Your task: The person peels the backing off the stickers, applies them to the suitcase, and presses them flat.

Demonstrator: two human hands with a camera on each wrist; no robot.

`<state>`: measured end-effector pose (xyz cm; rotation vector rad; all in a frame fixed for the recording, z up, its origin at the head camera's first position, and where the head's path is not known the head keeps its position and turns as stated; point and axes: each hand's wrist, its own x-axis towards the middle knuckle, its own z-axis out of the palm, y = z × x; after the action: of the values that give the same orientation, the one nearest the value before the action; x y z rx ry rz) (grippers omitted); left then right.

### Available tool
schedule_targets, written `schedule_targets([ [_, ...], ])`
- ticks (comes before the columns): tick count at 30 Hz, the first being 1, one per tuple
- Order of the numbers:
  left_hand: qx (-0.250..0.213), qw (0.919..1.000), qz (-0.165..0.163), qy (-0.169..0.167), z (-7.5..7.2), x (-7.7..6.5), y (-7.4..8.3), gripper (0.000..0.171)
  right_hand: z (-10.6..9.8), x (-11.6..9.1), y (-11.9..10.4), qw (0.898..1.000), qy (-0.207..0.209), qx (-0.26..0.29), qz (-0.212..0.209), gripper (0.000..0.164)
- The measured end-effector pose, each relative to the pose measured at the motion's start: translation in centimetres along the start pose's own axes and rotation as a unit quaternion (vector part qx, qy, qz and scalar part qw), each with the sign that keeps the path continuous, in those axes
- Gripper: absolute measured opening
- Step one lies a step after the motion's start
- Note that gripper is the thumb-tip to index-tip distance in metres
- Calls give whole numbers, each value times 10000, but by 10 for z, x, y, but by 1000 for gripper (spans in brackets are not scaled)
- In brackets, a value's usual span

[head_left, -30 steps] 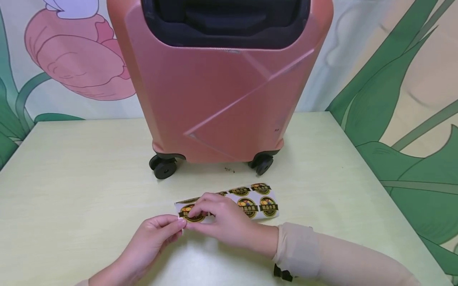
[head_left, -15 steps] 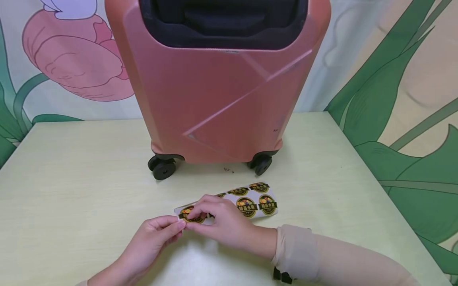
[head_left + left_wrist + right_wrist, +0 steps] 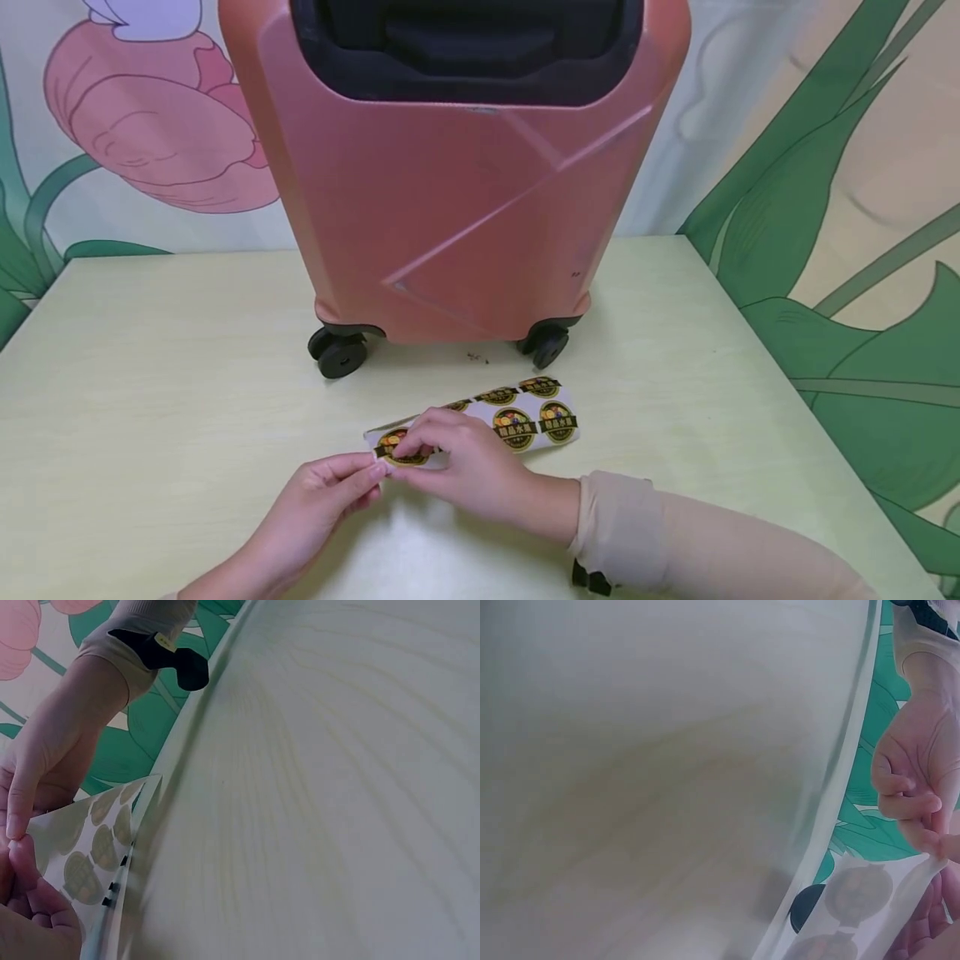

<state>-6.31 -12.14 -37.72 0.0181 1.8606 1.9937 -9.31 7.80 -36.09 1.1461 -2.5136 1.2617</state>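
Observation:
A white sticker sheet [image 3: 557, 422] with round black-and-gold labels slants in front of the suitcase [image 3: 450, 208]. My left hand [image 3: 318, 504] pinches its near left corner between thumb and forefinger. Right beside those fingertips, my right hand [image 3: 483, 467] holds the same corner area with bent fingers and covers the middle of the sheet. In the left wrist view the sheet [image 3: 86, 859] hangs at a slope from the meeting fingertips. Seen from the right wrist, its underside [image 3: 855, 896] shows the labels faintly through the paper.
The orange-pink suitcase stands upright on black wheels [image 3: 342, 357] across the back of the pale table [image 3: 150, 400]. Small dark marks lie between the wheels. Behind is a wall covering with painted leaves and a flower [image 3: 157, 125]. A black strap piece [image 3: 591, 577] shows under the right sleeve.
The sheet's right end has tilted and shifted slightly away from me. Both hands stay almost in place at the corner, and the head view has drifted a little.

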Motion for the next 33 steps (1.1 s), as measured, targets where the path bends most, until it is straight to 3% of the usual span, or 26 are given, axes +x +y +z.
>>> schedule_targets([
  [18,627,9977,28,251,0,-3,2,30,1,2,-4,9990,-196,205,352,8],
  [29,949,9946,50,417,-3,-6,0,25,1,4,-1,9973,-412,439,424,4],
  [33,910,9951,-77,368,-5,-7,0,29,2,6,0,9969,-406,525,431,4],
])
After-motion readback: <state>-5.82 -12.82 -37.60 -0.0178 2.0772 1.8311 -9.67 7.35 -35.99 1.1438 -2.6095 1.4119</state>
